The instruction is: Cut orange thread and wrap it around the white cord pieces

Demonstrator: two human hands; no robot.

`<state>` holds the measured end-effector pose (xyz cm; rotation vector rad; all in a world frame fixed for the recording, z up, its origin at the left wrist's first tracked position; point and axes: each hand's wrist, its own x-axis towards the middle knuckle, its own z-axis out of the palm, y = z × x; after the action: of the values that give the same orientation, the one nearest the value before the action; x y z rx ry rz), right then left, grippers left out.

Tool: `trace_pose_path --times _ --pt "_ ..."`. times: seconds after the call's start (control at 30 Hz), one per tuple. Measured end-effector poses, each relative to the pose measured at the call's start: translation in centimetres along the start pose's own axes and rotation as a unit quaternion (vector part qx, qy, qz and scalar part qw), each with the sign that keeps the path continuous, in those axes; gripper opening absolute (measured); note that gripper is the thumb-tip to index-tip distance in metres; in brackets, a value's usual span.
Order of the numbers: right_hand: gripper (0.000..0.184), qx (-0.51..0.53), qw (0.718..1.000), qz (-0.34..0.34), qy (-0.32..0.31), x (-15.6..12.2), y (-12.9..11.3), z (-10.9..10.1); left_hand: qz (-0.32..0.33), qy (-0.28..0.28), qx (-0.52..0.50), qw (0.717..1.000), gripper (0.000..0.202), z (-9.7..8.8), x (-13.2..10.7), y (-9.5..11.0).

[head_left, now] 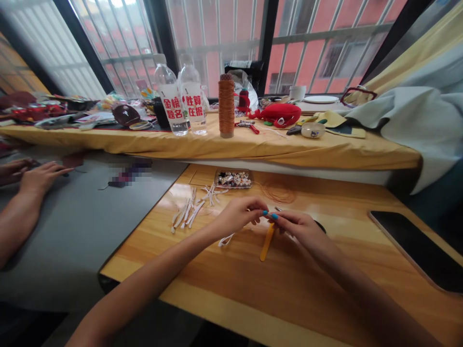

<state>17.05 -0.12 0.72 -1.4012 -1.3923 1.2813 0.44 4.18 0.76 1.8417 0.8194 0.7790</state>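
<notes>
My left hand and my right hand meet fingertip to fingertip over a wooden table, both pinched closed. A white strip hangs from my left hand. What my right hand pinches is too small to name. A yellow stick-like tool lies on the wood just under the hands. Several white strips lie to the left, and a clear tray of beads sits beyond them. A loose coil of orange thread rests behind my hands.
A dark phone lies at the right. Another person's hands rest on the grey table at the left. The yellow-covered ledge behind holds two bottles, an orange thread spool, a red pouch and clutter.
</notes>
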Motion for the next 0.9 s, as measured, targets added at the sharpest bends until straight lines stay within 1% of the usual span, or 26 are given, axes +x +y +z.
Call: trace_pose_path --times 0.17,0.27,0.37,0.43,0.53,0.6,0.67,0.77,0.83,0.9 --pt "0.036 0.023 0.999 0.023 -0.004 0.3 0.5 -0.2 0.028 0.031 0.047 0.998 0.009 0.0 -0.1 0.2" --pt "0.036 0.05 0.998 0.035 -0.007 0.7 1.0 -0.5 0.049 0.033 0.069 0.996 0.009 0.0 -0.1 0.4" --pt "0.037 0.045 0.998 0.045 -0.005 0.8 1.2 -0.6 0.052 0.03 0.079 0.995 0.008 0.0 -0.1 0.5" --pt "0.039 0.023 0.999 0.029 -0.016 0.6 1.1 -0.5 0.048 0.027 0.079 0.995 0.008 -0.1 -0.2 0.5" --pt "0.038 -0.029 0.999 -0.029 -0.021 0.1 1.0 -0.1 0.031 0.02 0.066 0.997 0.007 -0.1 -0.3 0.5" --pt "0.035 -0.063 0.996 -0.063 -0.011 -0.1 1.0 0.2 0.016 0.013 0.059 0.998 0.006 0.0 -0.3 0.4" --pt "0.033 -0.087 0.993 -0.077 0.002 -0.1 1.1 0.3 0.004 0.004 0.057 0.998 0.007 0.1 -0.3 0.3" --pt "0.035 -0.088 0.994 -0.065 0.01 0.0 1.2 0.4 0.004 -0.008 0.057 0.998 0.008 0.1 -0.2 0.2" --pt "0.038 -0.062 0.997 -0.038 -0.016 0.1 0.9 0.3 0.004 -0.02 0.038 0.999 0.007 -0.1 -0.1 0.2" --pt "0.039 -0.032 0.998 -0.012 -0.058 0.1 0.4 0.1 -0.019 -0.052 -0.021 0.998 0.008 -0.4 0.0 0.2"
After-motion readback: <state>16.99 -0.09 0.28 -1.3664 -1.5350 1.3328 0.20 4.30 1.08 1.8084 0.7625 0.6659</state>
